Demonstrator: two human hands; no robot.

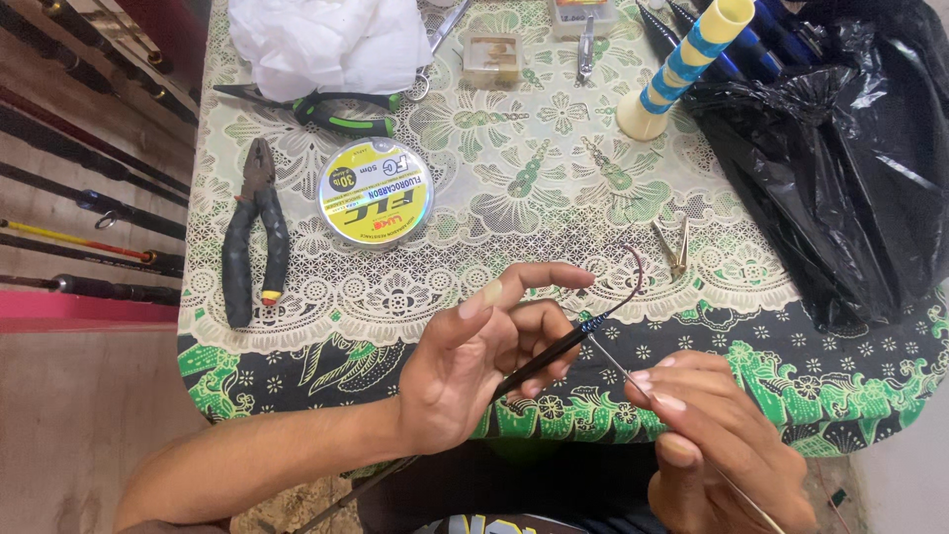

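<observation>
My left hand (474,361) grips a thin black rod (539,361) near its tip, where a blue wrapped band (591,323) sits below a curved dark wire loop (633,272). The rod runs down past my wrist toward the lower left. My right hand (707,440) pinches a thin pale line or wire (613,364) that leads up to the blue band. Both hands hover over the near edge of a table with a green and white patterned cloth (554,148).
On the cloth lie black-handled pliers (252,232), a round yellow line spool (376,193), green-handled pliers (326,109), a small metal clip (674,247), white tissue (326,40), a blue-and-cream striped cone (682,64) and a black plastic bag (840,148). Fishing rods (89,208) lie at left.
</observation>
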